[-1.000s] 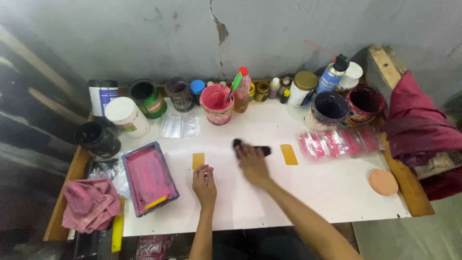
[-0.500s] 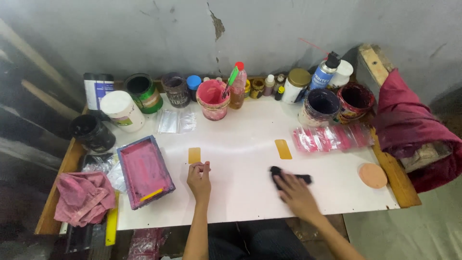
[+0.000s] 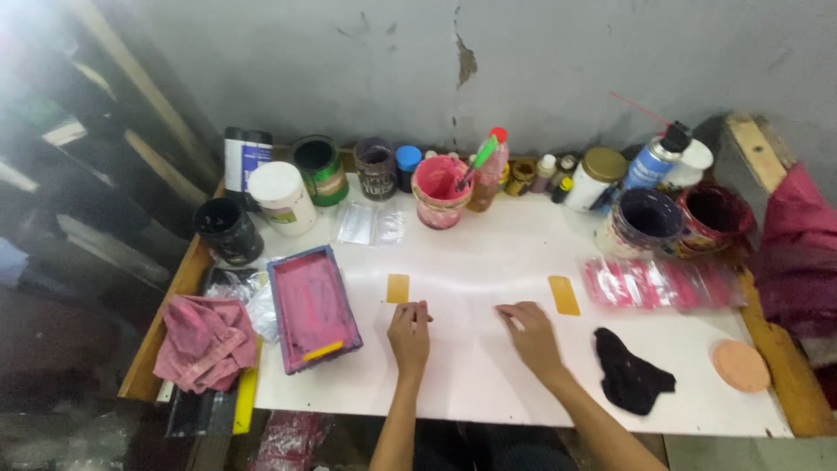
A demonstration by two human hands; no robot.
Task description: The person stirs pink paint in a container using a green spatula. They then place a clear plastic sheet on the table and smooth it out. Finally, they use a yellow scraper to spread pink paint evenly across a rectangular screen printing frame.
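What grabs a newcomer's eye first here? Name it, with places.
The pink-stained screen frame lies at the left of the white table, beside a crumpled pink rag. A row of ink-smeared pots, the pink pot among them, lines the back edge by the wall. In the middle, the left hand and right hand rest flat, empty, on the table.

Clear packets [image 3: 370, 223] lie behind the tray; pink-filled clear packages [image 3: 663, 283] lie at right

A printing workshop: ink-stained paint cans [image 3: 647, 220], a framed screen [image 3: 312, 307] and rags [image 3: 206, 342] crowd the worktable [image 3: 471, 384].
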